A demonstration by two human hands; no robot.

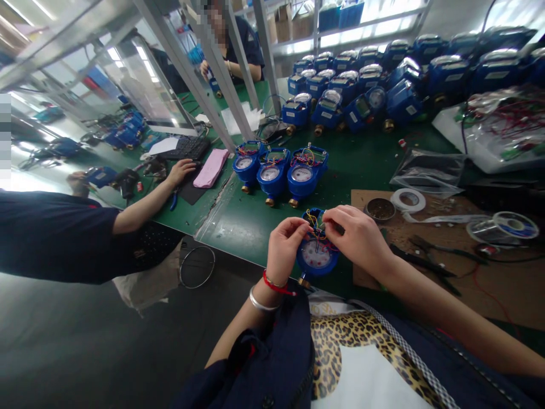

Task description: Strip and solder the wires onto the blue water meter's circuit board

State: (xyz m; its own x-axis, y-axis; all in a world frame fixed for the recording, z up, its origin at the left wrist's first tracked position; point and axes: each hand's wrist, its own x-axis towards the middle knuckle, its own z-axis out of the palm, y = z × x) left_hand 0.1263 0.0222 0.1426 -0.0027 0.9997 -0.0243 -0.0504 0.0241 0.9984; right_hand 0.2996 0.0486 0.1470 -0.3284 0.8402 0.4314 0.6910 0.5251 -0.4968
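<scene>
A blue water meter (315, 257) with a white dial and a bundle of coloured wires on top sits at the near edge of the green table (247, 221). My left hand (286, 245) pinches the wires at the meter's upper left, fingers closed. My right hand (357, 234) grips the meter's top right, fingers curled over the wires and the housing. A red cord and a silver bangle circle my left wrist.
Three open blue meters (279, 170) stand just behind. Many finished meters (374, 79) fill the back right. On a brown board lie a tape roll (409, 200), a solder spool (511, 225) and pliers (426, 261). A co-worker's arm (149, 199) reaches in at left; another person sits opposite.
</scene>
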